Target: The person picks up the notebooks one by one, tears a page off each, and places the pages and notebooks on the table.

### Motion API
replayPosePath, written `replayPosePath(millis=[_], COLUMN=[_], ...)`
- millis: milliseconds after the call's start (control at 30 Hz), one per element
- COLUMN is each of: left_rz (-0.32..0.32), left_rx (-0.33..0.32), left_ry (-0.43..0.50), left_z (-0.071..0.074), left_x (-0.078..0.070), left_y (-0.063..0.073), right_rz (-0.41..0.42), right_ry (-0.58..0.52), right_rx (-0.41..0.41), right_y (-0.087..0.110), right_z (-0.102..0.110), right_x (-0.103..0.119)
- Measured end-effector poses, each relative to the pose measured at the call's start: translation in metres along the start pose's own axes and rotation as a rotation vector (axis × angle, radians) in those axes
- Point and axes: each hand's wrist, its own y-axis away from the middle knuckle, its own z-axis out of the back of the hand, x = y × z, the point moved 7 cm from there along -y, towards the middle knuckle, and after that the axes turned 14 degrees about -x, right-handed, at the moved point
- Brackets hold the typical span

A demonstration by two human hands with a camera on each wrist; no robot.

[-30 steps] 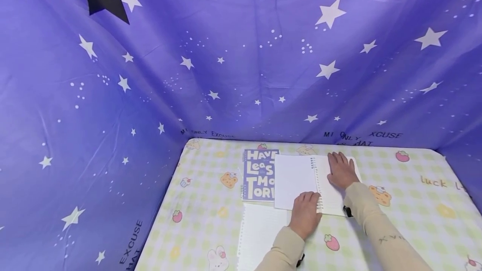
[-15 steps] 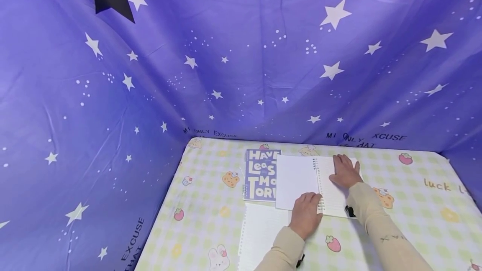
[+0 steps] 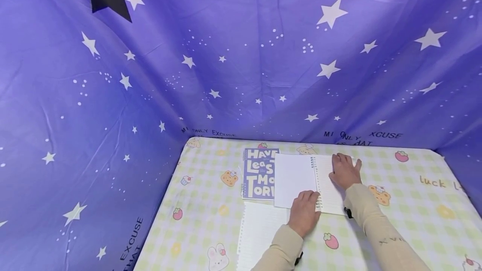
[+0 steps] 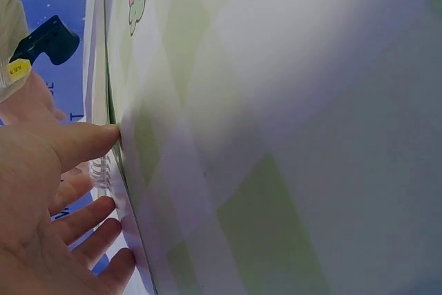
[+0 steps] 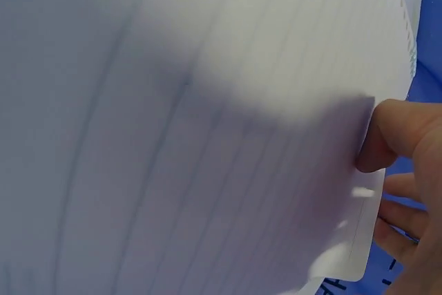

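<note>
An open spiral notebook [image 3: 295,179] lies on the table, a blank page on the left and a lined page [image 5: 228,170] on the right. My left hand [image 3: 304,214] rests at the lower end of its coil binding. In the left wrist view the thumb [image 4: 90,141] touches the notebook's near edge, with the other fingers spread over it. My right hand [image 3: 344,171] lies on the upper part of the lined page. Its thumb [image 5: 387,126] and fingers touch the paper near the page's edge in the right wrist view.
A purple lettered notebook [image 3: 260,175] lies partly under the open one's left side. Below it is a loose-looking lined sheet with punched holes [image 3: 260,229], partly covered by my left arm. A checked cloth [image 3: 406,229] covers the table; purple star-printed curtains [image 3: 241,74] stand behind and at the sides.
My right hand has shifted slightly to the right on the page, its fingers a little more bent. The left hand stays at the binding. The head view has swayed a little.
</note>
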Motion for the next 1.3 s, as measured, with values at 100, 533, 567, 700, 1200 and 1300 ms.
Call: replayPosePath(millis=[100, 533, 567, 700, 1200, 1300], left_rz=[0.001, -0.015, -0.02, -0.034, 0.063, 0.065], left_rx=[0.028, 0.028, 0.032, 0.058, 0.25, 0.258], left_ry=[0.004, 0.054, 0.052, 0.056, -0.045, -0.048], left_z=[-0.001, -0.007, -0.007, -0.008, -0.021, -0.025], left_x=[0.0, 0.007, 0.008, 0.009, 0.019, 0.022], left_y=[-0.001, -0.002, -0.003, -0.014, -0.036, -0.037], right_rz=[-0.018, 0.076, 0.085, 0.109, 0.118, 0.104], right_ry=[0.003, -0.103, -0.119, -0.129, -0.091, -0.094], right_rx=[-0.043, -0.292, -0.297, -0.314, -0.215, -0.208], right_y=[0.002, 0.037, 0.04, 0.051, 0.066, 0.071], right_z=[0.008, 0.045, 0.046, 0.048, 0.046, 0.043], right_x=[-0.005, -0.007, -0.005, 0.001, 0.027, 0.03])
